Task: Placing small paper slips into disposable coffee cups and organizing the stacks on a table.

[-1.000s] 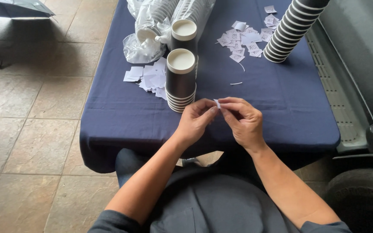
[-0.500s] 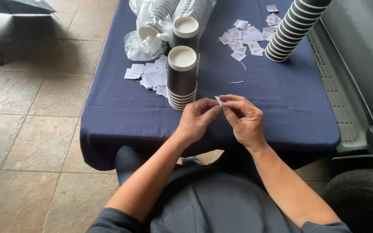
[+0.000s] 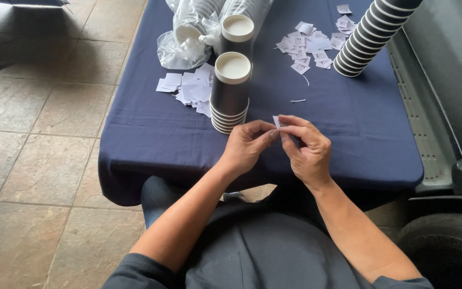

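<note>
A: Pinching a small white paper slip [image 3: 277, 122] between the fingertips of both, left hand [image 3: 247, 145] from one side, right hand [image 3: 307, 149] from the other. Held in the air just above the near edge of the counter [image 3: 348, 128], not resting on it.

B: Folding or peeling, by the look of it?

A: Probably working the slip at its edge (too small to tell whether folded or peeled). Seems mid-step, with the slip not yet let go. Calls for a fine fingertip grip next, thumbs close together, no tugging.

B: And around the hands?

A: Just beyond the left hand, a short stack of dark paper cups [image 3: 231, 91], upright, with a second one [image 3: 237, 33] behind. Left of that, a loose heap of white slips [image 3: 191, 88]; farther back, another scatter [image 3: 311, 45]. At far right, a tall leaning stack of cups [image 3: 370, 33], well apart.
</note>
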